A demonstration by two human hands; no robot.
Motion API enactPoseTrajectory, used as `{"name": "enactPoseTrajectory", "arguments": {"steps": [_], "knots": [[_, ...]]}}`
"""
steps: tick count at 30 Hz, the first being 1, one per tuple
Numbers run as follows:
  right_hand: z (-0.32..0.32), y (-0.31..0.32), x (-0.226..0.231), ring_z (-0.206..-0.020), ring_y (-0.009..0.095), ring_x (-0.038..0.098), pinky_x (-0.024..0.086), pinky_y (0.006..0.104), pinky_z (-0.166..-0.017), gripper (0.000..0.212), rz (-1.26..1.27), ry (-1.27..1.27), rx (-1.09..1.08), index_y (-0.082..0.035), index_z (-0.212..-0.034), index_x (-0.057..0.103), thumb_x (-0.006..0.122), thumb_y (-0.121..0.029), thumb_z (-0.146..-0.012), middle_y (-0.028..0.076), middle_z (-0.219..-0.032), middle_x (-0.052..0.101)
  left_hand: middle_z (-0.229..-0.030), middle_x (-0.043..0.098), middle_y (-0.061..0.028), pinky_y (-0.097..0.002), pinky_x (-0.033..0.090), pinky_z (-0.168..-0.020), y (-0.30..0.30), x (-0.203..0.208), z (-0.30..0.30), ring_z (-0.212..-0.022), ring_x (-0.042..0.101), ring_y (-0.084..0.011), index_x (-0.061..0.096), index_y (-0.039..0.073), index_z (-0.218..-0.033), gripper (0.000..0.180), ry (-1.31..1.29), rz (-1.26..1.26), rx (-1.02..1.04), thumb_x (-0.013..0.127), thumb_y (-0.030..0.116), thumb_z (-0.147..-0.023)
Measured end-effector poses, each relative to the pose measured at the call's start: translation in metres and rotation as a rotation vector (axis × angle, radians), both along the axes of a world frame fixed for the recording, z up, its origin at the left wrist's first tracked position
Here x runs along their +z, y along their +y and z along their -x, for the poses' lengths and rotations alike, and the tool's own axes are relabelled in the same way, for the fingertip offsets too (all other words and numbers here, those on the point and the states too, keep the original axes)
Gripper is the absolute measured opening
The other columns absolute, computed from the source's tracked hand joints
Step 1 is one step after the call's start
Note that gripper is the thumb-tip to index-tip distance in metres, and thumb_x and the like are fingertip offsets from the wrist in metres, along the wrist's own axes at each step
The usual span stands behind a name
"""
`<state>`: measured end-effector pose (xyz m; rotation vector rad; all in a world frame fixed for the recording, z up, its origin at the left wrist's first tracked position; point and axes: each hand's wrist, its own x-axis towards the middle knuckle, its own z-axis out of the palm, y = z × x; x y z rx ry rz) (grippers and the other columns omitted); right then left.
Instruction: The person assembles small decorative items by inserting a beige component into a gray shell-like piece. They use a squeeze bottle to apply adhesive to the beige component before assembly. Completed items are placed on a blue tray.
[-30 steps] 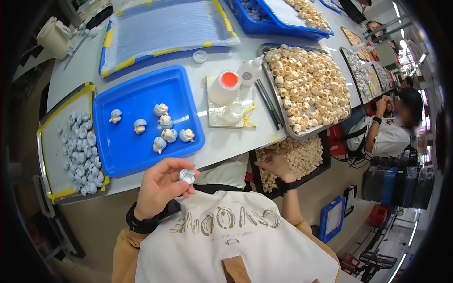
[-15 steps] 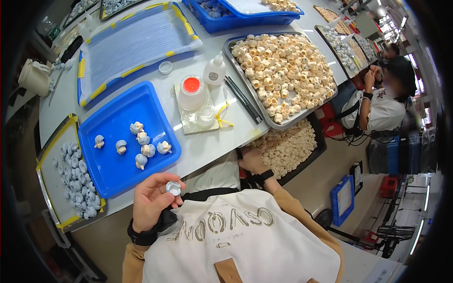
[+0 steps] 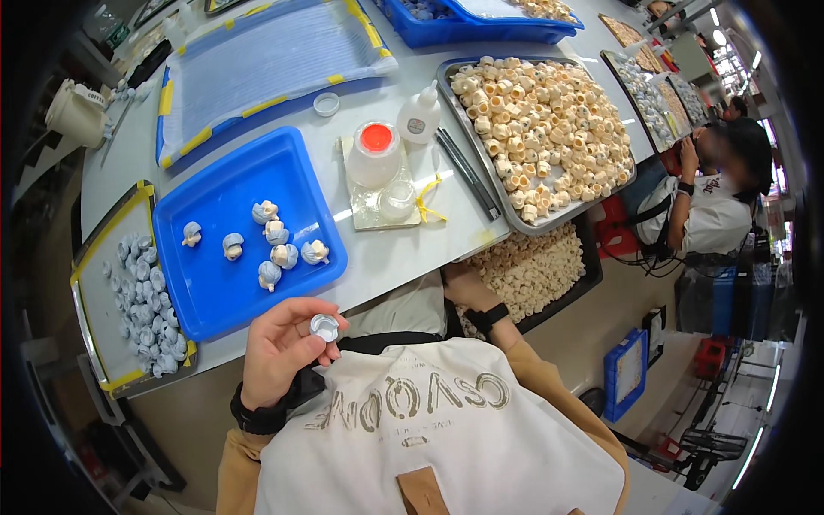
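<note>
My left hand (image 3: 287, 343) is closed on a small hollow grey-blue cap-like piece (image 3: 324, 327), its open side facing up. Below the table's front edge, my right hand (image 3: 468, 287) reaches to the dark tray of small cream pieces (image 3: 536, 270). Its fingers are mostly hidden, so I cannot make out whether it holds anything. Ahead of my left hand is a blue tray (image 3: 202, 296), where several cream pieces with grey-blue caps (image 3: 269, 274) lie. To its left, a yellow-taped tray (image 3: 99, 339) holds many loose grey-blue caps (image 3: 148, 296).
A metal tray (image 3: 521, 225) of cream hollow heads stands at the right. Between the trays are a red-topped pot (image 3: 374, 159), a white squeeze bottle (image 3: 420, 116) and dark pens (image 3: 468, 174). A lined, taped tray (image 3: 266, 69) lies behind. Another person (image 3: 708, 193) sits at the right.
The whole view has shifted, so the table and trays sit slightly farther right and higher. My left hand keeps the grey-blue cap, and my right hand stays at the lower tray.
</note>
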<state>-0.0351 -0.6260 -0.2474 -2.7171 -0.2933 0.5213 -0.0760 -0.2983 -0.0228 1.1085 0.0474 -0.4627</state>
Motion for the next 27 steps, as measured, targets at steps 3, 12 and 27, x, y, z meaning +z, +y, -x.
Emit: {"name": "enactPoseTrajectory", "arguments": {"steps": [3,12,27], "knots": [[-0.019,0.001,0.058,-0.085,0.037,0.063,0.051,0.0441,-0.073,0.031,-0.005,0.124,0.125,-0.002,-0.100,0.063,0.063,-0.022,-0.076,0.021,-0.090,0.065,-0.105,0.063,-0.0150,-0.0228,0.052,-0.067,0.004,0.001,0.000,-0.078,0.063,-0.0129,0.054,-0.006,-0.117,0.033,0.016,-0.020,0.014,0.058,0.001,-0.085],[-0.068,-0.012,0.312,-0.065,0.019,0.064,0.048,0.0285,-0.059,0.013,-0.323,-0.334,0.076,-0.003,-0.094,0.066,0.060,-0.005,-0.082,0.010,-0.078,0.067,-0.106,0.056,-0.0122,-0.0230,0.051,-0.065,-0.002,0.006,-0.001,-0.079,0.064,-0.0158,0.055,-0.008,-0.116,0.034,-0.017,-0.034,0.040,0.056,-0.008,-0.082],[-0.114,-0.064,0.246,-0.069,0.027,0.063,0.049,0.0352,-0.064,0.011,-0.052,-0.432,-0.090,0.002,-0.087,0.061,0.063,-0.004,-0.077,0.016,-0.079,0.064,-0.104,0.058,-0.0117,-0.0243,0.052,-0.067,0.003,0.004,0.004,-0.081,0.064,-0.0164,0.051,-0.006,-0.117,0.036,-0.004,0.022,-0.007,0.058,-0.007,-0.081]]}}
